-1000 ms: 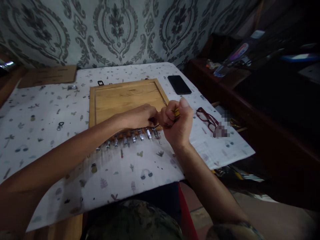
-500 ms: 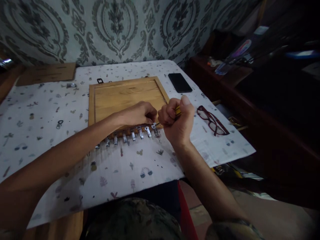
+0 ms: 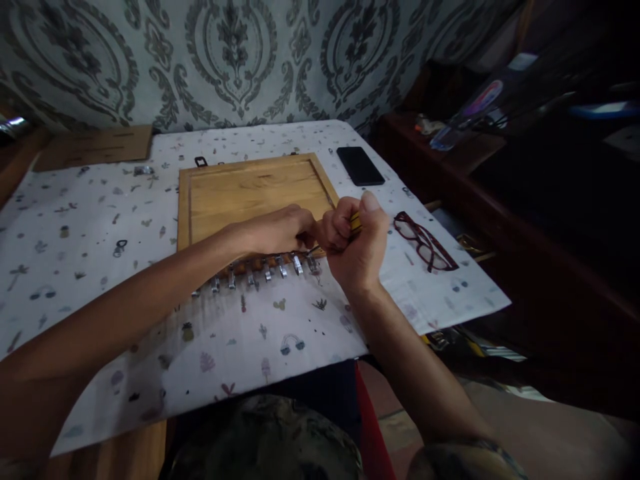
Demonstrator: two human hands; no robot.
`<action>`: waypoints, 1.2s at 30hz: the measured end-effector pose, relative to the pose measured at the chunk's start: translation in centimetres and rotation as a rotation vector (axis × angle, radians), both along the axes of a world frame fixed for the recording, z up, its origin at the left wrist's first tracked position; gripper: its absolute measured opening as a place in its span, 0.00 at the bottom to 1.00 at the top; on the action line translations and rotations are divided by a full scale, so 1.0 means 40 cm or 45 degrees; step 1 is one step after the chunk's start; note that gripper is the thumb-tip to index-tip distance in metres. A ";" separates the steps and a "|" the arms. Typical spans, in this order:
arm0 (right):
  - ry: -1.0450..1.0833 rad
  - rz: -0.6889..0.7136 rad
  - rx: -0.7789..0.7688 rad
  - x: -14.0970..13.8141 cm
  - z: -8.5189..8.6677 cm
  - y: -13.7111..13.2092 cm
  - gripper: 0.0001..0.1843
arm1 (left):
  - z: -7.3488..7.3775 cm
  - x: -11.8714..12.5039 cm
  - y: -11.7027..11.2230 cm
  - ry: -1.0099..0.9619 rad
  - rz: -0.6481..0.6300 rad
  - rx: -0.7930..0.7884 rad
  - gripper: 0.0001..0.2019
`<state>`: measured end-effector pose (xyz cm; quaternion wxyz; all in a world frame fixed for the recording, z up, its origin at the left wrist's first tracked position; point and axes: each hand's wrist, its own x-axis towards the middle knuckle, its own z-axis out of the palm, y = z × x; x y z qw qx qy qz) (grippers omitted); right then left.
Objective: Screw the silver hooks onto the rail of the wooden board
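In the head view, we have our right hand [image 3: 356, 243] closed in a fist around a yellow-handled tool [image 3: 355, 223], by the near right corner of the wooden panel [image 3: 255, 193]. Our left hand [image 3: 285, 228] curls just beside it; we cannot tell whether it grips anything. Metal clips [image 3: 283, 269] line the panel's near edge

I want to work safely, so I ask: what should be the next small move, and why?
I would ease the left hand slightly leftward, perhaps. It crowds the right hand, which grips a yellow-handled tool, and its fingertips seem hidden above the silver metal pieces along the wooden board's near edge. A little space might show the work better.
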<state>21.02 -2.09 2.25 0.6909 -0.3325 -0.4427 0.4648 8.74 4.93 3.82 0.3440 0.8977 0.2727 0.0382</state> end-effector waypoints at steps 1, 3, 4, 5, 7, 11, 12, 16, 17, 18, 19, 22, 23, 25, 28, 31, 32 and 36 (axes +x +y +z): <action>0.000 -0.001 -0.003 0.000 0.000 0.000 0.39 | 0.002 -0.003 -0.002 -0.010 0.009 -0.031 0.07; 0.002 0.004 0.004 0.000 0.000 0.000 0.39 | 0.004 -0.009 -0.006 -0.030 0.053 -0.086 0.07; 0.003 0.010 0.013 0.001 -0.001 0.000 0.38 | 0.003 -0.011 -0.008 -0.040 0.076 -0.108 0.07; 0.004 0.018 0.022 0.001 -0.001 0.000 0.38 | 0.002 -0.012 -0.010 -0.049 0.090 -0.123 0.07; 0.013 0.024 0.037 0.002 -0.002 0.000 0.38 | -0.003 -0.012 -0.012 -0.067 0.095 -0.122 0.07; 0.048 0.008 0.034 0.001 -0.002 0.002 0.38 | -0.018 -0.002 -0.012 -0.072 0.075 0.007 0.08; 0.049 0.006 0.035 0.000 -0.003 0.003 0.38 | -0.021 0.001 -0.013 -0.059 0.072 0.042 0.08; 0.006 0.009 0.045 0.002 -0.005 0.004 0.39 | -0.026 0.008 -0.019 0.001 0.086 0.090 0.08; -0.002 0.009 0.046 0.003 -0.005 0.004 0.39 | -0.026 0.008 -0.020 0.000 0.089 0.088 0.08; -0.002 0.012 0.044 0.003 -0.005 0.004 0.39 | -0.027 0.008 -0.021 -0.008 0.091 0.083 0.08; 0.003 0.014 0.043 0.004 -0.006 0.004 0.39 | -0.027 0.007 -0.022 -0.020 0.094 0.078 0.08; 0.030 0.020 0.047 0.005 -0.007 0.005 0.40 | -0.025 0.004 -0.023 -0.034 0.100 0.066 0.08; 0.036 0.022 0.052 0.005 -0.007 0.005 0.39 | -0.024 0.004 -0.024 -0.028 0.097 0.069 0.07; 0.046 0.024 0.060 0.004 -0.008 0.005 0.39 | -0.023 0.004 -0.025 -0.012 0.091 0.079 0.06; 0.059 0.021 0.060 0.003 -0.010 0.003 0.39 | -0.024 0.005 -0.024 0.009 0.107 0.090 0.06; 0.056 0.005 0.057 0.001 -0.010 0.002 0.38 | -0.029 0.005 -0.021 -0.002 0.120 0.106 0.06; 0.051 0.003 0.054 0.001 -0.010 0.002 0.38 | -0.031 0.004 -0.020 -0.013 0.113 0.115 0.06; 0.041 0.004 0.047 0.001 -0.006 0.001 0.38 | -0.030 0.000 -0.018 -0.031 0.080 0.161 0.09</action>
